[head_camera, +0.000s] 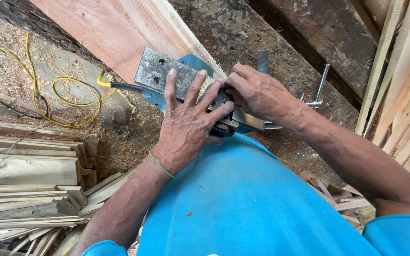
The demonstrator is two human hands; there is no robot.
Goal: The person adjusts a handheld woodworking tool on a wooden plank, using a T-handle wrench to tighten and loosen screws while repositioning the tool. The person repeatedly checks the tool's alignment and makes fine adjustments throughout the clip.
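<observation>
Stacked pale wood offcuts (34, 189) and a looping yellow power cord (67, 102) lie left. The left hand (188, 125) presses flat, fingers spread, on the upturned blue electric planer's grey metal sole (160, 71) — the right hand (257, 92) pinches something (hidden) at its cutter drum. Best steadied firmly, fingertips off the blades.

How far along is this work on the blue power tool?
Done: sawdust and cut strips cover the floor. In hand: the planer lies sole-up; the left hand steadies it while the right hand works at its drum. Left: a T-handled wrench lies unused; whether the blade is set cannot be told.
</observation>
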